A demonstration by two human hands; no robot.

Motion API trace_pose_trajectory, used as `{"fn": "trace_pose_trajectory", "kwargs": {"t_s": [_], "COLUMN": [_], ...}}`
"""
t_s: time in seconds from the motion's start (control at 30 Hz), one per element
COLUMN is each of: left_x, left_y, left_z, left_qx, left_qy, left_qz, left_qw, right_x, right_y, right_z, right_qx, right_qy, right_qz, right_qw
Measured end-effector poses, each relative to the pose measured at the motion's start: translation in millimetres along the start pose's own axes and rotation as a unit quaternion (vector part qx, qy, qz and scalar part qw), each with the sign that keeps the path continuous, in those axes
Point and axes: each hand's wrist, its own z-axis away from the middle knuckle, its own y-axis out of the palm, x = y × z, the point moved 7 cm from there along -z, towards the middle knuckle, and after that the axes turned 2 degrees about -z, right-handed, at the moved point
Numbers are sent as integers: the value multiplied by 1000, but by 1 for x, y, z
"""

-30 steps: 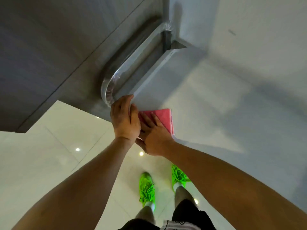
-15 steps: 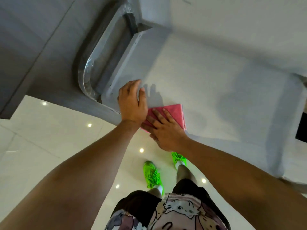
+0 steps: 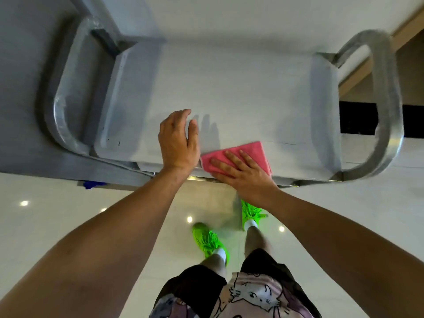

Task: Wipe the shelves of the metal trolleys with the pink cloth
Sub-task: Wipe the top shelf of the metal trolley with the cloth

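A metal trolley's top shelf [image 3: 241,88] fills the upper half of the head view, with a tubular handle at its left end [image 3: 62,104] and another at its right end [image 3: 387,99]. A folded pink cloth [image 3: 254,150] lies flat on the shelf's near edge. My right hand [image 3: 241,173] presses down on the cloth with flat, spread fingers. My left hand [image 3: 179,141] hovers just left of the cloth above the shelf, fingers apart and holding nothing.
A grey wall or panel [image 3: 27,42] stands left of the trolley. Glossy white floor tiles [image 3: 68,226] lie below, with my legs and bright green shoes [image 3: 206,239] close to the trolley's near edge. A blue part [image 3: 89,184] shows under the shelf's left corner.
The view has swung right, so the whole shelf and its right handle now show. My right hand slid the cloth rightward along the near edge, and my left hand lifted off it.
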Motion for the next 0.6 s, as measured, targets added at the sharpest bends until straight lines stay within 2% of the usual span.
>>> {"fn": "trace_pose_trajectory", "kwargs": {"t_s": [0.27,0.6], "left_x": [-49,-120], "left_y": [39,85], "left_z": [28,54], "left_qx": [19,24], "left_qy": [3,36], "left_qz": [12,6], "left_qw": [1000,999], "right_x": [-43,-84], "right_y": [20,39], "right_z": [69,143], "right_qx": [41,9], "right_qy": [49,146], "right_qz": [-46,-101], "right_qw": [997,984]}}
